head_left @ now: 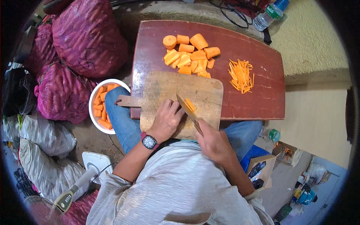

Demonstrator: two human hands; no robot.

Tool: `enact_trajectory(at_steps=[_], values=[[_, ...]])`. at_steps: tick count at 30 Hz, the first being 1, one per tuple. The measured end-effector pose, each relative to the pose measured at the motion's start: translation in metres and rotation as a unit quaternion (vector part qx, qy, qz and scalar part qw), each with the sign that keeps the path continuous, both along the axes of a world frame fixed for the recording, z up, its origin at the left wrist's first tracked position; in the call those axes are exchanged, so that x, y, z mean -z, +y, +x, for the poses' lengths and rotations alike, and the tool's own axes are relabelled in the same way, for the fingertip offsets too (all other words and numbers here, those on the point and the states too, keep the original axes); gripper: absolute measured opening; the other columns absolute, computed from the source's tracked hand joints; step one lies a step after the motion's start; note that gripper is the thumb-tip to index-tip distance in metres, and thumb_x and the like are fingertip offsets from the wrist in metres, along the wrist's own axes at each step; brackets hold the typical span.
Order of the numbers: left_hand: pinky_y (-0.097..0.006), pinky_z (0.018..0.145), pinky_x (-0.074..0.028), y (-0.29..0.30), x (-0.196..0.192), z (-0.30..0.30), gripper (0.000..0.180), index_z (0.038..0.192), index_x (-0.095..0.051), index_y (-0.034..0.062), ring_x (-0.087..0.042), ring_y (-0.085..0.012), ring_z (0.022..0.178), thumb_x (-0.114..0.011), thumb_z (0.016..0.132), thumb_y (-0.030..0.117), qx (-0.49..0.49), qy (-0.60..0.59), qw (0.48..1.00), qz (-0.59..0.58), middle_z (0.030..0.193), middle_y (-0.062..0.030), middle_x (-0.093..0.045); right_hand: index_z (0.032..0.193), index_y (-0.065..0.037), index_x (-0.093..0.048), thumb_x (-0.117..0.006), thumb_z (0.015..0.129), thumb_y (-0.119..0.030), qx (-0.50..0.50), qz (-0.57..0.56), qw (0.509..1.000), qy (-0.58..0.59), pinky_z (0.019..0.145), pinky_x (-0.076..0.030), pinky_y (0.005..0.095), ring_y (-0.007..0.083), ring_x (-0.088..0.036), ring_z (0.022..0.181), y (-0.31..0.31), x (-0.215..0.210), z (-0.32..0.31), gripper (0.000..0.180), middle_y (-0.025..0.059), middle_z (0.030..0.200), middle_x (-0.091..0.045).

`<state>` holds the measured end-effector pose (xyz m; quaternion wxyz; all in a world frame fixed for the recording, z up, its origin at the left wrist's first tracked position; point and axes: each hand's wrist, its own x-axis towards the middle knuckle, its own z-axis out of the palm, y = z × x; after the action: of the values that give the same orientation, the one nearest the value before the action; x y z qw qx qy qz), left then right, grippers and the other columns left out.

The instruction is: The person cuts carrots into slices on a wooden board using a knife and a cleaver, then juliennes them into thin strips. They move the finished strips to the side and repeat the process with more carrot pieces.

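Note:
My right hand is wrapped round the handle of a kitchen knife, its blade angled up and left over the wooden cutting board. Beside the blade, on its right, lie a few cut carrot sticks. My left hand rests on the board just left of the blade with fingers curled down; whatever sits under the fingertips is hidden. Beyond the board is a heap of carrot chunks and slabs. A pile of thin carrot strips lies to the right.
The board rests on a red-brown table. A white bucket of carrots stands by my left knee. Pink mesh sacks fill the far left, with pale sacks nearer. A water bottle sits on the ledge; a fan is lower left.

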<state>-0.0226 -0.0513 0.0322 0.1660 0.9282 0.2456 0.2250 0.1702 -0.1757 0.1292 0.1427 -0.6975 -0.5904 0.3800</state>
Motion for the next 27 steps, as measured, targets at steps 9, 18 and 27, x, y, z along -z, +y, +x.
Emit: enact_trajectory(at_steps=[9,18,27], values=[[-0.047,0.091,-0.05,0.001,0.001,-0.003,0.038,0.126,-0.076,0.0007,-0.057,-0.0335,0.103,-0.067,0.091,0.013,-0.007,0.007,1.0,-0.003,0.115,-0.0136,-0.062,0.136,-0.003,-0.055,-0.063,0.107,-0.016,0.001,0.078,0.997,0.013,0.081,-0.057,0.0612,0.0544,-0.071,0.103,0.007,0.009,-0.004,0.033,0.0314,0.11,-0.074],[-0.046,0.092,-0.05,-0.003,0.0,-0.002,0.036,0.123,-0.076,-0.0011,-0.057,-0.0343,0.104,-0.068,0.09,0.012,-0.016,0.028,0.999,-0.001,0.114,-0.014,-0.062,0.137,0.001,-0.053,-0.062,0.106,-0.015,-0.018,0.106,0.994,-0.005,0.082,-0.058,0.0601,0.0517,-0.073,0.098,0.006,0.012,-0.006,0.036,0.0287,0.106,-0.074],[-0.047,0.093,-0.05,-0.001,0.0,-0.003,0.035,0.119,-0.077,-0.0026,-0.058,-0.0347,0.105,-0.07,0.088,0.011,-0.026,-0.003,1.0,0.002,0.112,-0.0142,-0.064,0.139,0.0,-0.053,-0.063,0.105,-0.014,-0.025,0.052,0.998,-0.001,0.085,-0.059,0.0602,0.0521,-0.073,0.104,0.015,0.008,-0.008,0.039,0.0301,0.113,-0.074]])
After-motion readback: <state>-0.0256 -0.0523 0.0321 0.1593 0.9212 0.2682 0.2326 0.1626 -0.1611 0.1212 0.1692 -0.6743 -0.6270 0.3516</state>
